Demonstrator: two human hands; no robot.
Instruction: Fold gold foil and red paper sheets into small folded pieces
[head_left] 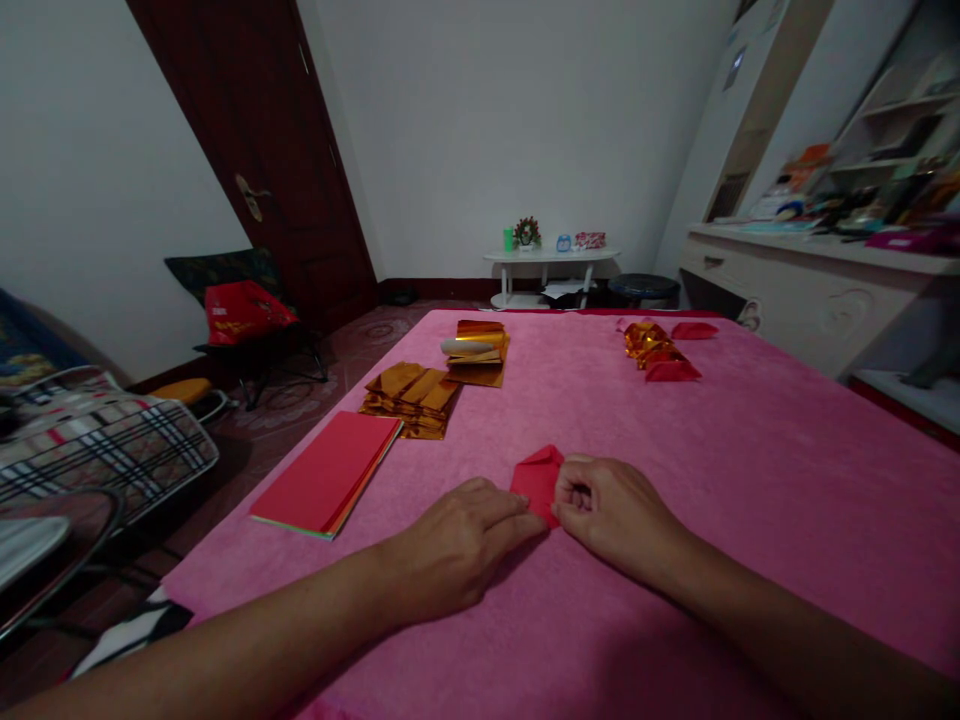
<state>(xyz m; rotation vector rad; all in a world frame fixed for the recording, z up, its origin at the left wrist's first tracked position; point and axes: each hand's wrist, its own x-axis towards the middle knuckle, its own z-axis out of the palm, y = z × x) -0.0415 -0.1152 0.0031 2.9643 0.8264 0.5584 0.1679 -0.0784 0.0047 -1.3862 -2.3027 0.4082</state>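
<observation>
A small folded piece of red paper (pixel 537 478) lies on the pink cloth between both hands. My left hand (pixel 469 540) rests on the cloth with its fingertips on the paper's lower left edge, its fingers together. At the paper's right edge, my right hand (pixel 611 505) has thumb and forefinger curled into a pinch. Left of them is a stack of red paper sheets (pixel 326 470). Behind that stack lie crumpled gold foil sheets (pixel 416 395) and a second gold foil pile (pixel 487 370) with a grey rounded object (pixel 466 347) on it.
Folded red and gold pieces (pixel 651 345) sit at the back right of the pink-covered table (pixel 750 480). Beyond are a small white table (pixel 551 256), a dark stool (pixel 643 288) and a cluttered white counter (pixel 810 250). A chair holds a red bag (pixel 246 312) at left.
</observation>
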